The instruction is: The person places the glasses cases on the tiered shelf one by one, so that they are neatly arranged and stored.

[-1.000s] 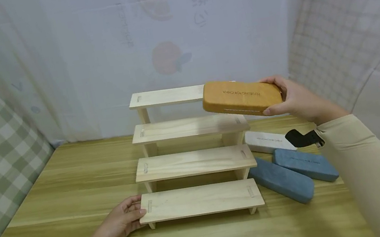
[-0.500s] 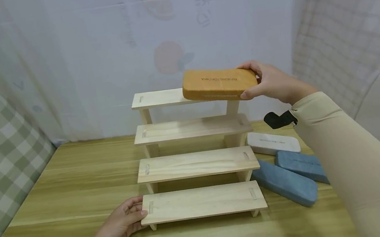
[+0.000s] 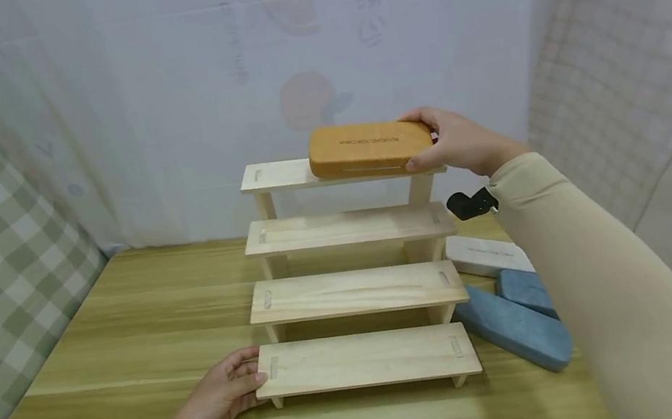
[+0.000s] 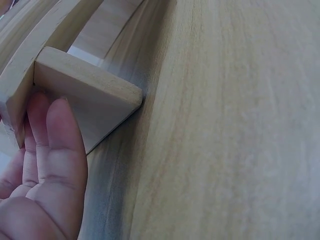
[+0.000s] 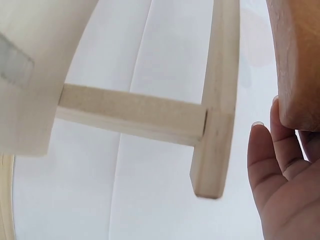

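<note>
In the head view, the right hand (image 3: pixel 458 144) pinches the right end of an orange, round-cornered case (image 3: pixel 359 147) above the top board (image 3: pixel 276 176) of a pale, four-step wooden stand (image 3: pixel 346 228), thumb in front, fingers behind. The left hand (image 3: pixel 223 394) grips the left end of the lowest board (image 3: pixel 366 360). I judge the orange case not yet set down; a white oblong case (image 3: pixel 487 255) and two slate-blue cases (image 3: pixel 516 331) lie on the wood-grain tabletop (image 3: pixel 101 349), one partly behind the right sleeve (image 3: pixel 612 283). In the left wrist view, fairly straight fingers tuck under the board beside a leg (image 4: pixel 87 82); the thumb is mostly hidden. The right wrist view shows a gap between case and stand; the case is cut off, the thumb unclear.
</note>
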